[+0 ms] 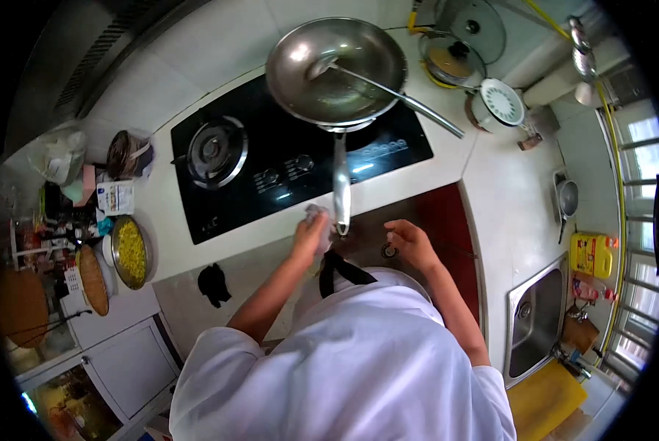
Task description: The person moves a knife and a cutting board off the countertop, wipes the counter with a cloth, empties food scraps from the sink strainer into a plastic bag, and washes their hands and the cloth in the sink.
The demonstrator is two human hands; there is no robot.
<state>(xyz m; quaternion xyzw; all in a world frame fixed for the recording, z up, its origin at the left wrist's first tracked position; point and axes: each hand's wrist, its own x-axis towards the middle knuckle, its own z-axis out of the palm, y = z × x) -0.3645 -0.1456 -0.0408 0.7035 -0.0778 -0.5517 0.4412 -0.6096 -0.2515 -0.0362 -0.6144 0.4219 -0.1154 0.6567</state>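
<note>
My left hand (309,237) is closed on a crumpled greyish cloth (320,219), just left of the wok's handle end. To the right of the handle, my right hand (412,244) has its fingers partly curled and apart, with nothing seen in it. A steel wok (300,92) sits on the black gas stove (234,198), its long handle (342,184) pointing toward me. Inside the wok rests a metal spatula (373,84), its handle over the right rim. Neither hand touches the wok.
A bowl of yellow food (131,252) stands on the left counter. At the right are a sink (520,345), a yellow cutting board (546,400), a small pan (567,198), an oil jug (592,253) and a white pot (495,106). Glass lids (450,62) lie behind.
</note>
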